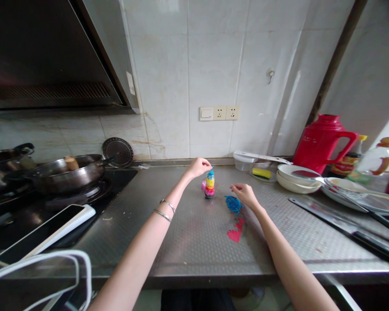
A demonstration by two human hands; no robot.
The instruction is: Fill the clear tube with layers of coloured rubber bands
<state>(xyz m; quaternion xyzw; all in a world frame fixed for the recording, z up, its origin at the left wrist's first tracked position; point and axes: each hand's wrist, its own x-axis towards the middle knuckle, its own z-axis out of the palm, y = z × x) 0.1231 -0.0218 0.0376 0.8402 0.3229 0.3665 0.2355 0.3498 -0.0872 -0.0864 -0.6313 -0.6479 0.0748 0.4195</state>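
A small upright bottle [209, 185] stands mid-counter, banded blue, yellow and pink above a dark base. My left hand [199, 167] is closed in a pinch at its blue top; whether the fingertips grip the top or a blue strand there is too small to tell. A pink item [203, 185] shows just left of the bottle. To its right lies a tangled pile of blue yarn [233, 204]. Over the pile's right side, my right hand [245, 194] has its fingers curled together, and what they hold, if anything, is hidden. Nearer me are red paper-like cut pieces [236, 231].
At left a steel pan [68, 175] sits on the black stove [116, 181], near a phone-like device [40, 233] and white cable [84, 263]. At right are a cleaver-like knife [327, 218], stacked bowls [298, 179], a red thermos [317, 144] and a yellow sponge [261, 173].
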